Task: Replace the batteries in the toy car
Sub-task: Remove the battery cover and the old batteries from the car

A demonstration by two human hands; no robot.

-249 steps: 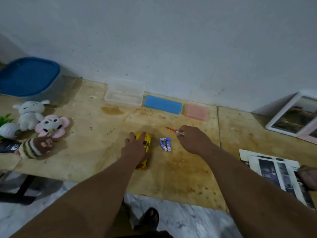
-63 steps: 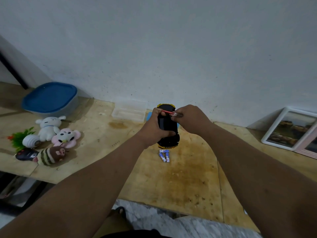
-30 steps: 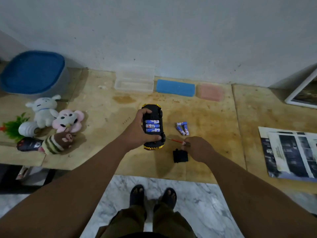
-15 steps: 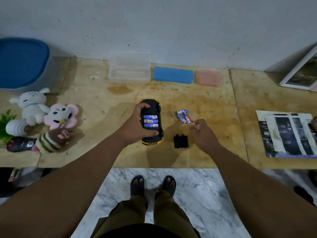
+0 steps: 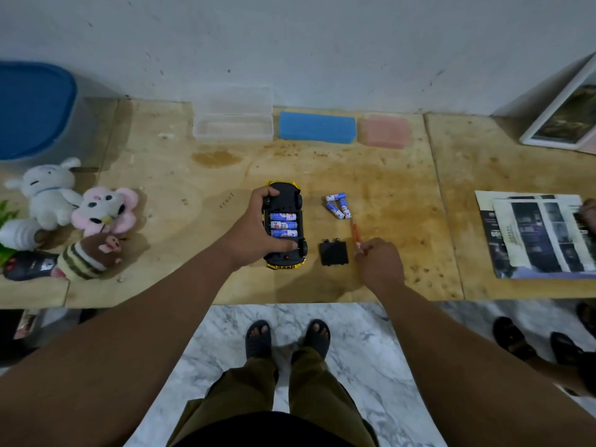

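Observation:
The yellow toy car (image 5: 285, 251) lies upside down on the wooden table (image 5: 403, 175), black underside up. Its battery bay is uncovered and shows three blue-and-white batteries (image 5: 283, 225). My left hand (image 5: 254, 233) grips the car from its left side. The black battery cover (image 5: 334, 253) lies just right of the car. Three loose batteries (image 5: 338, 204) lie beyond it. My right hand (image 5: 379, 264) holds the end of a thin red screwdriver (image 5: 355, 232), whose shaft lies along the table and points toward the loose batteries.
Along the wall stand a clear plastic box (image 5: 233, 124), a blue case (image 5: 317, 127) and a pink case (image 5: 384, 131). Plush toys (image 5: 77, 217) and a blue-lidded tub (image 5: 32, 108) are at left. Printed sheets (image 5: 535, 233) and a framed picture (image 5: 567, 114) are at right, with another person's feet (image 5: 532, 343).
My right hand has drawn back toward me from the loose batteries and lowered the screwdriver to the table beside the battery cover. My left hand still holds the upturned car.

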